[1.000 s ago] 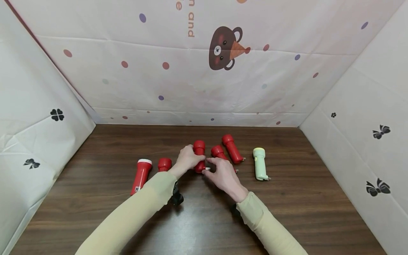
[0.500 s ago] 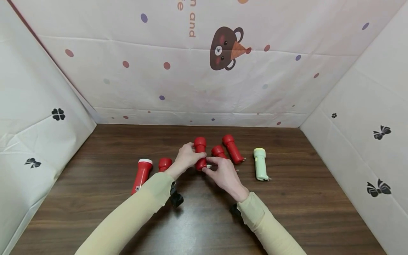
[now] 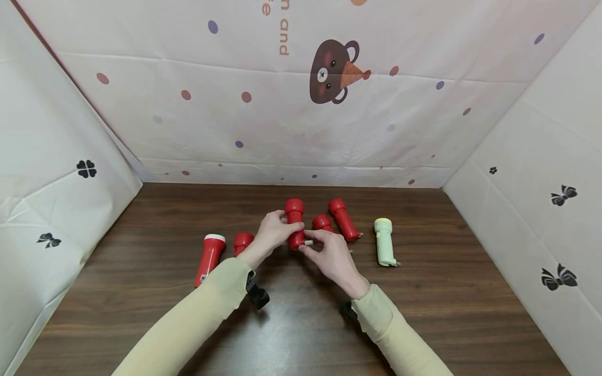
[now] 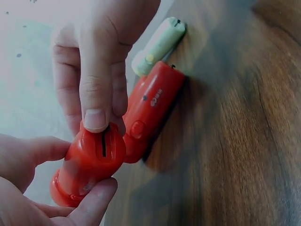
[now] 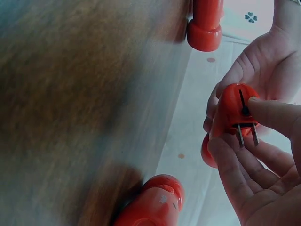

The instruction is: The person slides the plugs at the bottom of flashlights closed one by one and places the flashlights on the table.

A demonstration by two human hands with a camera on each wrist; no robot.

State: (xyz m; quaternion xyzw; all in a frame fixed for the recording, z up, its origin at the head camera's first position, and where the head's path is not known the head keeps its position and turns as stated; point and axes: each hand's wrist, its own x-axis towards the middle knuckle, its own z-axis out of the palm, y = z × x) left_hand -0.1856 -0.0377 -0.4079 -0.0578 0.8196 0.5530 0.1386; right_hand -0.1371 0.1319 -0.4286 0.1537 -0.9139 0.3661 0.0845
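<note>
My left hand (image 3: 273, 232) grips the body of a red flashlight (image 3: 294, 216), its wide head pointing away. My right hand (image 3: 331, 256) pinches the tail end of the same flashlight. Two metal plug prongs (image 5: 248, 135) stick out sideways from that end in the right wrist view. One right fingertip presses beside a black slider (image 5: 245, 110) in a slot there. The left wrist view shows the slot (image 4: 104, 143) in the flashlight's rounded end, a right digit at its top. Another red flashlight (image 3: 322, 223) lies just beyond the right hand, partly hidden by it.
More red flashlights lie around: one (image 3: 345, 222) behind the right hand, one (image 3: 243, 241) half hidden by the left wrist, and one with a white rim (image 3: 209, 258) at left. A pale green flashlight (image 3: 384, 243) lies to the right on the wooden table (image 3: 447, 292). Patterned sheets stand around it.
Both hands keep hold of the red flashlight. It has shifted slightly away from the person, and the left wrist has turned a little. The other flashlights stay where they were.
</note>
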